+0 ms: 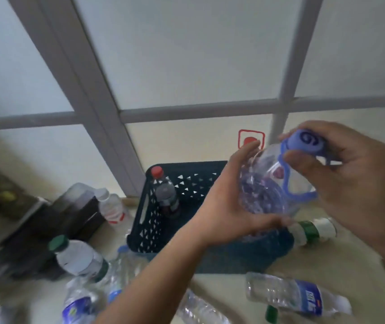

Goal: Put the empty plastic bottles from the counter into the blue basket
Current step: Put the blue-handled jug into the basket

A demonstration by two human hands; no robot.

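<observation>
While the left hand (224,202) cups the big clear bottle (266,183) above the blue basket (149,220) and the right hand (350,174) pinches its cap, it looks light, thin-walled, crushable, best held gently around the body.

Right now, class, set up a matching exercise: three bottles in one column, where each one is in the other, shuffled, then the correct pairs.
Bottles:
1. red-capped bottle
2. purple-capped bottle
3. blue-labelled bottle

Places:
A. lying on the counter, in front of the basket
B. standing inside the blue basket
C. held above the basket by the left hand and right hand

Pairs: 1-B, 2-C, 3-A
</observation>
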